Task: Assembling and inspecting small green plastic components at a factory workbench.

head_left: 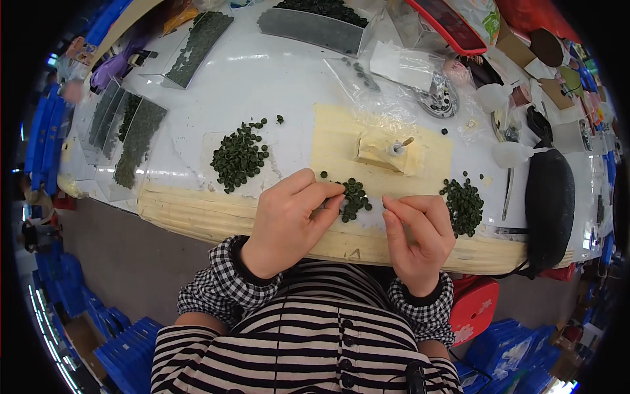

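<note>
My left hand is closed in a pinch, its thumb and forefinger at the edge of a small middle pile of dark green round pieces. Whether a piece sits between those fingertips, I cannot make out. To the right of this pile, my right hand is also pinched, and what it holds, if anything, is too small to name. Beyond the hands, a block wrapped in yellow tape stands on a yellow sheet, with a small white nozzle-like tip on it.
Larger piles of green pieces lie at left and right. Clear trays of pieces stand at the far left and back. A black pouch, tweezers and white squeeze bottles are at right. Yellow padding lines the table's front edge.
</note>
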`<state>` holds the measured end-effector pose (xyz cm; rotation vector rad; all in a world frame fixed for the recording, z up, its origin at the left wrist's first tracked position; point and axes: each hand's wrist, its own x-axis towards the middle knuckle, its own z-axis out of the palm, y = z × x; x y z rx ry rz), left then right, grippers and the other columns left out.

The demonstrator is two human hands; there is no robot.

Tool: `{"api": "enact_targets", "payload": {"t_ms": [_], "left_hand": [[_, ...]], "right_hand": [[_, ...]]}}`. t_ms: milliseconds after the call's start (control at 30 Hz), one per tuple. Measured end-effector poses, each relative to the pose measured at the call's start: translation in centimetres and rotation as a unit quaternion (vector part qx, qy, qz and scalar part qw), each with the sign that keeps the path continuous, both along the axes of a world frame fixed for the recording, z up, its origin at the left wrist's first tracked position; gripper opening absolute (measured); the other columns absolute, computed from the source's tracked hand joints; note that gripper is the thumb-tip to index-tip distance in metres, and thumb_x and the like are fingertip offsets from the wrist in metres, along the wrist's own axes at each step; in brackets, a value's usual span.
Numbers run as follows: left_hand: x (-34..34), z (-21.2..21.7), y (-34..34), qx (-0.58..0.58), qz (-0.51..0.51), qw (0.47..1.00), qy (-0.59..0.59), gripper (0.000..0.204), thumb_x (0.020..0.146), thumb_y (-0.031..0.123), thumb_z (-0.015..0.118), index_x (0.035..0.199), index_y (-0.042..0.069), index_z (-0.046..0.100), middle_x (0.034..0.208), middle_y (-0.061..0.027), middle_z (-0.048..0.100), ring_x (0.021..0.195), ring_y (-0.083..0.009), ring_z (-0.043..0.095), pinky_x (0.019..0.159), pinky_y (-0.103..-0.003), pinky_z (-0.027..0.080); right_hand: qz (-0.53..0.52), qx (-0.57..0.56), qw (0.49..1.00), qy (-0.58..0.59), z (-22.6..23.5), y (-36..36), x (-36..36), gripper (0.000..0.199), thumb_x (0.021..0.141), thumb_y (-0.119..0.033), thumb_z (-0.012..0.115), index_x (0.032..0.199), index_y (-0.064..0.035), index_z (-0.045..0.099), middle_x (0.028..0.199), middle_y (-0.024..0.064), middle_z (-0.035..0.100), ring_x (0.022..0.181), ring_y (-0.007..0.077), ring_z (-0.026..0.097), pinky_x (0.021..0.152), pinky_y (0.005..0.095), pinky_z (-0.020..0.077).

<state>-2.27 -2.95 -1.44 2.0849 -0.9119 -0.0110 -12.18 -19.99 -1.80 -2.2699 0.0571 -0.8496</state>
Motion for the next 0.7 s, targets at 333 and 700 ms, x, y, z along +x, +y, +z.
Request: {"api": "enact_targets", "payload": {"t_ms": [333,700], "left_hand": [[-0.6,1.3,0.2,-0.124,0.003,0.986,0.113,0.016,0.075,0.001,0.074,0.090,0.003,0.073,0.060,0.0000,0.045,0.051,-0.0075,0.038,0.045,-0.024,0.027],[-1.1,0.6,0.2,-0.175,0.009,0.970,0.167,0.020,0.074,0.001,0.075,0.093,0.006,0.074,0.059,0.0027,0.039,0.049,-0.0055,0.033,0.045,-0.023,0.023]], "right_hand": [[0.047,0.067,0.997,-0.005,0.1,1.7,0.8,0.032,0.068,0.004,0.075,0.100,-0.0026,0.072,0.082,0.0068,0.063,0.070,0.0208,0.057,0.060,0.0292,0.0441],[0.068,0.170,0.983,0.027,0.4,2.1,0.4,0.034,0.072,0.008,0.072,0.104,-0.0018,0.072,0.084,0.0073,0.064,0.074,0.0179,0.058,0.064,0.0258,0.0457]]}}
